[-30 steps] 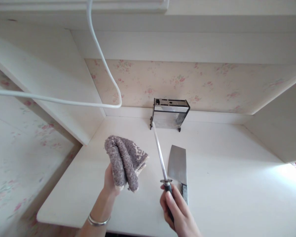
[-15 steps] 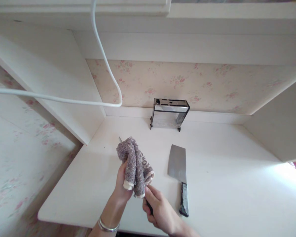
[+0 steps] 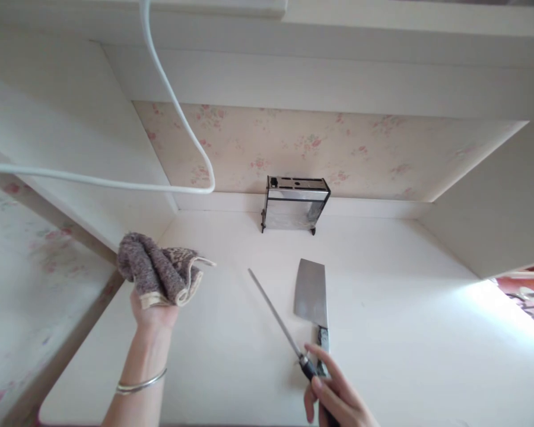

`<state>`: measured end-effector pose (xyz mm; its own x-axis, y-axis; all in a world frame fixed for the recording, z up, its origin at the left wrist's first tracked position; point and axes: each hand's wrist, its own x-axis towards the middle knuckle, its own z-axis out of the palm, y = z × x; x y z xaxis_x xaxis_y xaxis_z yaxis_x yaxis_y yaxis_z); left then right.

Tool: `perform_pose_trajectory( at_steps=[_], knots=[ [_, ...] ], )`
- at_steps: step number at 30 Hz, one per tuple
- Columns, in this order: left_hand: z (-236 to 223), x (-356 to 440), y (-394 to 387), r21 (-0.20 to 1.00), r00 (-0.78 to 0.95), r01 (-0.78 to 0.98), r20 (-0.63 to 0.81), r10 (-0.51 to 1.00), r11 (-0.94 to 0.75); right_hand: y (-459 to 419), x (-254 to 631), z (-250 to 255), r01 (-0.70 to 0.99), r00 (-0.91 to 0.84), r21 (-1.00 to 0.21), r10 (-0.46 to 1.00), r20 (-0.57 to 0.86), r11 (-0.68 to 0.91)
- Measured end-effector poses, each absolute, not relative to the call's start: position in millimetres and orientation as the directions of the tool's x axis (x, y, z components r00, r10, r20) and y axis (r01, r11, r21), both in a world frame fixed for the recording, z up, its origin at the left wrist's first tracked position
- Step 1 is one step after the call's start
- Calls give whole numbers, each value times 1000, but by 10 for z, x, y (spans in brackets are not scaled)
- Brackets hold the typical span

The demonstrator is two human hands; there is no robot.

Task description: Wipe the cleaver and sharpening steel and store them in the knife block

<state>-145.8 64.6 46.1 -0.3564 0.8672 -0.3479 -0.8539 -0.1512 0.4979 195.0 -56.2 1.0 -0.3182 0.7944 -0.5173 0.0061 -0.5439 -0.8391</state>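
A bunched, grey-brown towel (image 3: 153, 267) with pale edging is gripped in my left hand (image 3: 155, 317), held up over the counter's left side; the cloth covers most of my fingers. My right hand (image 3: 338, 391) holds a honing steel (image 3: 273, 311) by its black handle, its thin metal rod slanting up and left, bare of the towel. My index finger is stretched along the handle while the other fingers curl round it. Just beyond that hand a cleaver (image 3: 310, 290) lies flat, blade away from me, its dark handle partly hidden by my fingers.
A narrow, clear-sided knife block (image 3: 297, 210) with a slotted black top stands against the back wall. A white cable (image 3: 182, 118) hangs in front at upper left. Side panels and an overhead cabinet (image 3: 360, 44) enclose the white counter (image 3: 391, 332).
My left hand has moved left with the towel, off the steel, so the rod is now uncovered. My right hand has shifted right, over the cleaver's handle. The view has shifted slightly.
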Motion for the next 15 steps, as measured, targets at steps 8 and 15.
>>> perform_pose_trajectory(
  at_steps=[8,15],
  knots=[
    [117,-1244,278,359,-132,-931,-493,860,63,-156,1728,114,306,-213,-922,927,-310,-238],
    [-42,-1096,115,379,-53,-914,-456,888,141,-10,1488,0,544,-216,-838,957,-196,-49]
  ],
)
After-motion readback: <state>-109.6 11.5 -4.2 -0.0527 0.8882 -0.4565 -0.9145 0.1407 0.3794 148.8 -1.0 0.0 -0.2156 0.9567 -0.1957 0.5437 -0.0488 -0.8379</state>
